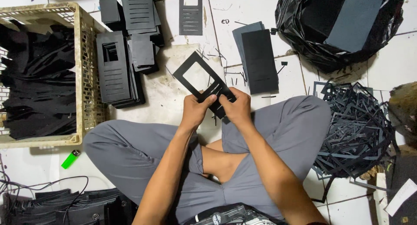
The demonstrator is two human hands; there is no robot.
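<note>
A flat black die-cut card (204,79), matte and stiff-looking, has a large rectangular window at its far end and narrow slots nearer the person. It is held tilted above the white tiled floor (173,99), just beyond the knees of the grey trousers (130,151). The left hand (194,110) is closed on the card's near edge, thumb on top and fingers curled beneath. The right hand (236,107) pinches the slotted part beside it, fingertips pressed together; whether it grips the card itself or a thin strip within a slot is hard to tell.

On the left stands a beige perforated plastic crate (84,68) filled with black sheets. Beside it lie stacks of slotted black cards (115,70). Ahead rests a pile of plain dark rectangular sheets (258,60), and beyond that a glossy, crinkled black plastic bag (339,25). To the right is a tangled heap of thin black offcut frames (356,129). A green lighter (70,159) lies by the left knee.
</note>
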